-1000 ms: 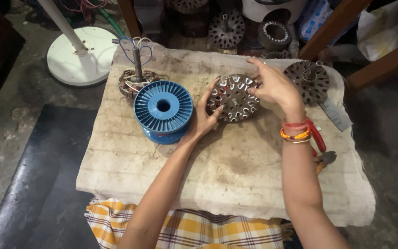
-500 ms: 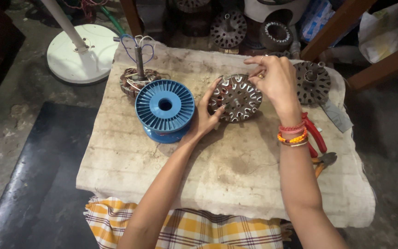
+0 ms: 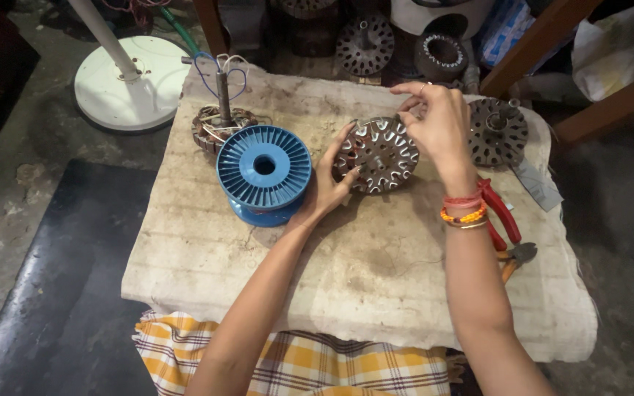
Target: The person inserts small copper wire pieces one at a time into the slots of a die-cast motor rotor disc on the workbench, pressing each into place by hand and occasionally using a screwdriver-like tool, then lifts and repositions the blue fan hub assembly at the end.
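Stator core [image 3: 377, 154], tilted on the worktop [image 3: 376, 271], sits gripped between left hand [image 3: 326, 187] below and right hand [image 3: 440, 126] pinching its top edge; blue spool [image 3: 263, 170] just beside, bare cloth nearer.

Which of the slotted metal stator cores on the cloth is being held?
The middle stator core, beside the blue spool, gripped by both hands; the right core lies untouched.

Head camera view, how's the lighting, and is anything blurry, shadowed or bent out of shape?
Head view: soft, even light and sharp focus on the slotted metal core between the left hand and right hand; both arms throw faint shadows on the cloth-covered table; the back clutter lies dim; mild wide-angle stretch at the edges.
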